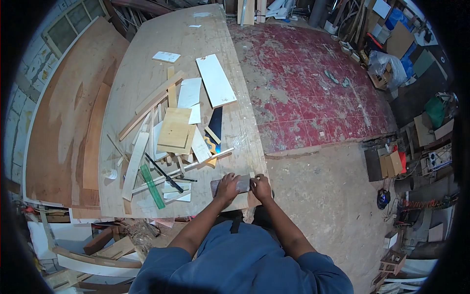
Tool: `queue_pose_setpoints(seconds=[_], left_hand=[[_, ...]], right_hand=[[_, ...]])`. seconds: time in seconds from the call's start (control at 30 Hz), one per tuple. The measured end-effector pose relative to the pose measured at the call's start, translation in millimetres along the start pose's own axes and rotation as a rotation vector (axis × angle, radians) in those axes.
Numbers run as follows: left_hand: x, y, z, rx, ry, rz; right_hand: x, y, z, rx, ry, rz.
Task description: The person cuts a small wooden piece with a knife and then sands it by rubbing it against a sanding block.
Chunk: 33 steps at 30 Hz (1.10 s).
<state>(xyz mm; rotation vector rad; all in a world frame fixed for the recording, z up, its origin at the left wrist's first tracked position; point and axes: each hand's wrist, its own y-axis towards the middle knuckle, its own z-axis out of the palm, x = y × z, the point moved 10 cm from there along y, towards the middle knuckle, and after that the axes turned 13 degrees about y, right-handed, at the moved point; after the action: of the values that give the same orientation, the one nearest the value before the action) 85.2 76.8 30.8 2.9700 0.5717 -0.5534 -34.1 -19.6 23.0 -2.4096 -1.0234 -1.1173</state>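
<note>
1. Greyish-brown flat piece: on my feed it sits at the workbench's near right corner.
2. I see the left hand laid over it, fingers bent; I can't tell whether it grips.
3. The right hand curls at its right end; any pinch is unclear to me.
4. Leftward, I see a green strip; farther off, a white board.

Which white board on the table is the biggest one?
The broad white board on the table, towards the red floor. The other white pieces are narrower or shorter.
</note>
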Motion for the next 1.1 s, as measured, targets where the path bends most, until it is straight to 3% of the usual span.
queue_pose_setpoints(seconds=[0.07,0.37,0.53,0.83,1.07,1.1], left_hand=[[-2.0,-4.3,17.5,0.124,0.154,0.108],[-6.4,-2.5,19.0,0.199,0.278,0.133],[-7.6,-0.1,18.3,0.210,0.326,0.130],[-4.8,0.9,25.7,0.176,0.346,0.112],[-7.3,-0.5,17.0,0.147,0.306,0.135],[-5.8,0.4,19.7,0.143,0.307,0.134]], right_hand=[[-0.4,-7.8,2.8,0.014,0.011,-0.006],[11.7,-19.1,17.6,0.096,-0.056,-0.088],[-0.2,-19.4,19.6,0.096,-0.092,0.088],[-15.8,-26.2,44.4,0.255,-0.229,0.135],[-12.1,-22.8,50.6,0.240,-0.308,0.130],[-17.8,-31.7,53.8,0.303,-0.301,0.207]])
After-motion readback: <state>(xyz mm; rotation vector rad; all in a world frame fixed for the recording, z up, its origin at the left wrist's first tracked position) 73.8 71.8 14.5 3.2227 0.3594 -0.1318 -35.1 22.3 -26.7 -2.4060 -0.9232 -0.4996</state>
